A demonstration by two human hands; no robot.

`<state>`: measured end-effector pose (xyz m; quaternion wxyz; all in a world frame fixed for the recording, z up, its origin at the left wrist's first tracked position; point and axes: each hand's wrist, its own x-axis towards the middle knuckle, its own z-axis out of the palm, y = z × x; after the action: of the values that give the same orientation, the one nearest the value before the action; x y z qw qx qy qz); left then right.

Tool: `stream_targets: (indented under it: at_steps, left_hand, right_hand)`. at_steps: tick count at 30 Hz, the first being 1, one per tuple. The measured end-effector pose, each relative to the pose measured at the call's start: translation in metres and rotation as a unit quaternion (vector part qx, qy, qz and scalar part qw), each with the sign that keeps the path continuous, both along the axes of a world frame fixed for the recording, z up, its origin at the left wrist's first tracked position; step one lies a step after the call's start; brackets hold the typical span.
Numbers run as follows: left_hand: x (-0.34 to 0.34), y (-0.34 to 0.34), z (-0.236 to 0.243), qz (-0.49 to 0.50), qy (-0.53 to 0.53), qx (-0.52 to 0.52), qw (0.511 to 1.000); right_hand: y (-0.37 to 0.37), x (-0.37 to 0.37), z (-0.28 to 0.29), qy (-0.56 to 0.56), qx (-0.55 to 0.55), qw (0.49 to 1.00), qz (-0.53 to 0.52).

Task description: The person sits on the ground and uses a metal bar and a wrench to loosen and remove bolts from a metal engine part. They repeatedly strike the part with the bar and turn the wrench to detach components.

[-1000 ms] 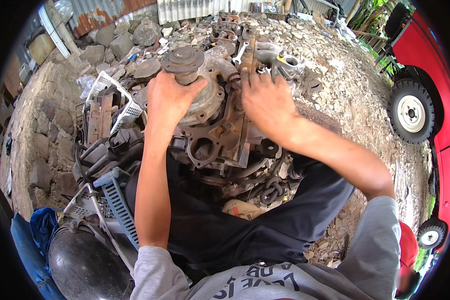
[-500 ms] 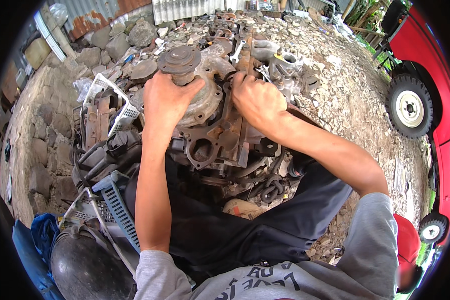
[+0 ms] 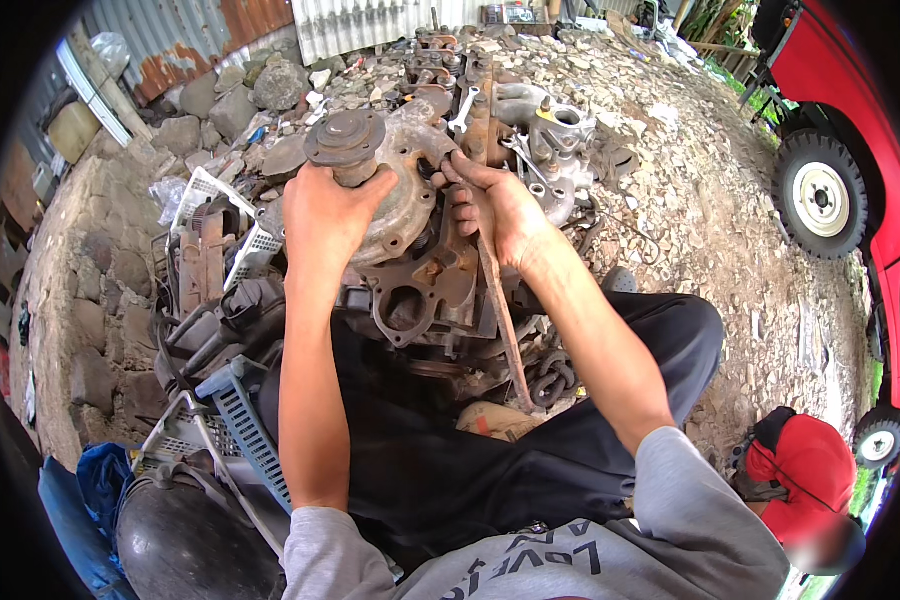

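My left hand is closed round the neck below the round flange of a grey pump housing, thumb on its near right side. The housing rests against a rusty engine block. Over the block's middle, my right hand grips a long rusty metal bar, palm partly turned up. The bar slants down toward my knees; its far end is hidden by my fingers at the housing's right edge. Beyond that hand an open-end wrench lies on the engine, and more wrenches lean by the grey manifold.
Left of the engine stand a white plastic basket with rusty parts and a blue-grey crate. A chain lies near my leg. A person in red is at lower right. A red vehicle stands on the right, over gravelly ground.
My right hand has turned over and its elbow has come in. The bar has swung from pointing right to pointing toward me. My left hand keeps its hold. The person in red shows more.
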<state>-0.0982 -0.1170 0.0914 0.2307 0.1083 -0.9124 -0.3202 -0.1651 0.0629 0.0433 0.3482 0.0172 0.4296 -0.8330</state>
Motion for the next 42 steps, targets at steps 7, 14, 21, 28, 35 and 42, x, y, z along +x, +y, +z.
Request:
stream_targets:
  at_steps: [7, 14, 21, 28, 35, 42]
  left_hand:
    - [0.000, -0.005, -0.005, -0.014, 0.015, -0.001, 1.000]
    - [0.002, -0.002, -0.003, 0.008, 0.004, -0.010, 1.000]
    - [-0.001, -0.004, -0.006, 0.006, 0.020, -0.019, 1.000]
    - [-0.004, -0.006, -0.010, -0.002, 0.047, -0.020, 0.999]
    - [-0.005, -0.007, -0.010, 0.013, 0.017, -0.029, 0.999]
    - [-0.004, -0.006, -0.009, 0.001, 0.023, -0.010, 1.000]
  right_hand:
    - [0.004, 0.013, 0.007, 0.584, 0.462, 0.656, -0.126]
    - [0.010, 0.028, 0.018, 0.618, 0.515, 0.588, -0.086]
    - [0.012, 0.019, -0.009, 0.641, 0.491, 0.551, -0.211]
    - [0.004, 0.003, 0.001, 0.698, 0.629, 0.323, -0.113]
    - [0.007, -0.029, -0.006, 0.668, 0.521, 0.527, -0.074]
    - [0.001, -0.008, -0.026, 0.022, -0.143, 0.986, 0.085]
